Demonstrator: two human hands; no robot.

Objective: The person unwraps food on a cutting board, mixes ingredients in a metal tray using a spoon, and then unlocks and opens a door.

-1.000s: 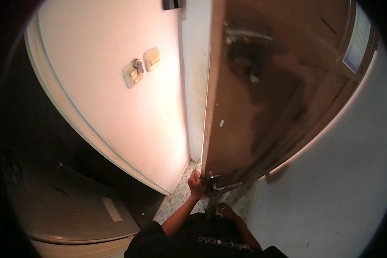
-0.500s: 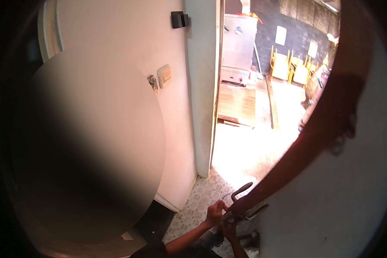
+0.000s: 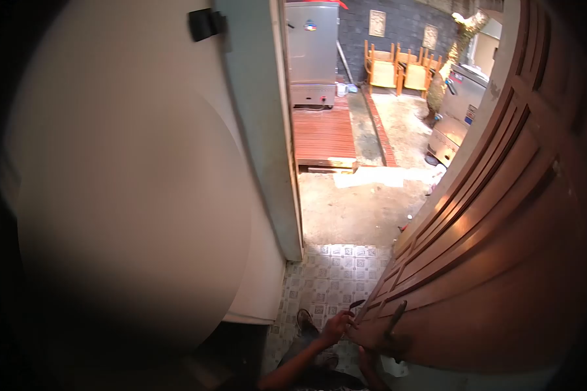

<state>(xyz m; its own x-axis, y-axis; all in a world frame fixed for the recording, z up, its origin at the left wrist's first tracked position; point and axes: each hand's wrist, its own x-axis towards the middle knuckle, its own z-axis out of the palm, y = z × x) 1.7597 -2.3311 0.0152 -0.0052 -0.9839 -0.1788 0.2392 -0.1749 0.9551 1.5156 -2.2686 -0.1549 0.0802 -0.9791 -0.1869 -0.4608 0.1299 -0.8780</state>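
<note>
A brown panelled wooden door (image 3: 476, 260) stands wide open on the right, with a dark handle (image 3: 396, 319) on its near face and another beyond its edge. My left hand (image 3: 336, 328) is at the door's free edge, its fingers curled against it. Lower down, my right hand (image 3: 365, 355) is beside the same edge, below the handle; its fingers are too dark and small to make out.
Beyond the doorway is a paved yard with a steel cabinet (image 3: 312, 55) on a red slatted platform (image 3: 323, 135), stacked wooden chairs (image 3: 383, 72) and another steel unit (image 3: 460, 107). A pale door frame (image 3: 257, 130) and wall are left. The floor (image 3: 332, 274) is tiled.
The door has swung from nearly closed to wide open, showing the yard. My left hand has moved right along with its edge. A shoe has come into view on the tiles.
</note>
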